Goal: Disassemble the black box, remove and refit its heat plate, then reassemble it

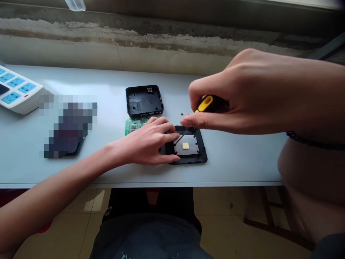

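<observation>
My right hand [237, 93] is closed around a screwdriver with a yellow and black handle [206, 104]. Its thin shaft slants down and left to the edge of a silvery metal plate [192, 148]. That plate sits inside a flat black cover [202, 154] on the table, and a small pale yellow square pad [185, 145] is on it. My left hand [153, 140] holds the cover's left side down, thumb low and index finger near the screwdriver tip. A green circuit board [132, 126] lies partly hidden behind my left hand. Beyond it rests an open black casing [145, 99].
On the white table [237, 162], tiny dark pieces [182, 114] lie beyond the cover. A blurred dark, phone-like object [70, 129] is at left, near a white power strip [24, 90] with blue sockets. Behind runs a wall [88, 54]; a wooden stool [272, 216] stands lower right.
</observation>
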### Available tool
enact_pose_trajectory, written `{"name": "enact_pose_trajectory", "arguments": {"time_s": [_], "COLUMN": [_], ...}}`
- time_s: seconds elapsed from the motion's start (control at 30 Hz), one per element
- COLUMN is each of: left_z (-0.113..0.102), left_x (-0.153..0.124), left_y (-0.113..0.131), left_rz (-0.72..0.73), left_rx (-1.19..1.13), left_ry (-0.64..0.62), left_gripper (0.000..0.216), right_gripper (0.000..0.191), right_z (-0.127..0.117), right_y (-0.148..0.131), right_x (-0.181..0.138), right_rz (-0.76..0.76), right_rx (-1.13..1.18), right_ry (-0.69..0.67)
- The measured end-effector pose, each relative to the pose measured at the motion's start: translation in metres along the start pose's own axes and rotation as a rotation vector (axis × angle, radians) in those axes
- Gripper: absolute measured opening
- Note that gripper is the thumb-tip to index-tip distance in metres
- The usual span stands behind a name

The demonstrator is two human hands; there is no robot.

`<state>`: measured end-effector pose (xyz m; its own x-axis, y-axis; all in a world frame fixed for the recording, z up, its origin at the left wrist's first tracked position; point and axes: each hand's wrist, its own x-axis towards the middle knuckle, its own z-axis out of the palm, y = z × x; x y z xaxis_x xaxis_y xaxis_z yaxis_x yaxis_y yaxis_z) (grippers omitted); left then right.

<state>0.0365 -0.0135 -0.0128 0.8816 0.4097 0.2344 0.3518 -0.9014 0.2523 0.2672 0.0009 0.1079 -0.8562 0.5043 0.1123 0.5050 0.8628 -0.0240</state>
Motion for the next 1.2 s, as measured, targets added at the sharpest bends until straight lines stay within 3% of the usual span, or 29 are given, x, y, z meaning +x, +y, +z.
{"name": "enact_pose_trajectory", "arguments": {"time_s": [0.27, 0.47, 0.6, 0.7, 0.9, 1.07, 1.2], "left_z": [-0.004, -0.001, 0.0, -0.003, -0.005, 0.005, 0.003], "left_x": [0.003, 0.004, 0.003, 0.005, 0.018, 0.02, 0.018], "left_y": [0.002, 0.001, -0.002, 0.001, 0.021, 0.031, 0.028], "left_rz": [-0.008, -0.007, -0.031, -0.08, -0.268, -0.237, -0.171], "left_rx": [0.006, 0.039, 0.042, -0.031, -0.026, 0.117, 0.119], "left_ry": [-0.021, -0.018, -0.001, -0.019, -0.082, -0.075, -0.103], "left_gripper": [0.047, 0.048, 0.037, 0.036, 0.059, 0.067, 0.056], "right_gripper": [0.046, 0.03, 0.022, 0.026, 0.032, 0.035, 0.035], "right_z": [-0.003, 0.002, 0.002, 0.001, 0.003, 0.004, 0.002], "right_y": [-0.019, -0.023, -0.022, -0.023, -0.024, -0.027, -0.03], "right_x": [0.002, -0.001, -0.004, -0.001, 0.006, 0.005, 0.005], "right_rz": [0.094, 0.115, 0.087, 0.106, 0.155, 0.118, 0.127], "right_rx": [-0.029, 0.058, 0.084, 0.087, 0.099, 0.054, 0.022], "right_ry": [-0.01, 0.025, 0.028, 0.023, 0.027, 0.02, -0.006]}}
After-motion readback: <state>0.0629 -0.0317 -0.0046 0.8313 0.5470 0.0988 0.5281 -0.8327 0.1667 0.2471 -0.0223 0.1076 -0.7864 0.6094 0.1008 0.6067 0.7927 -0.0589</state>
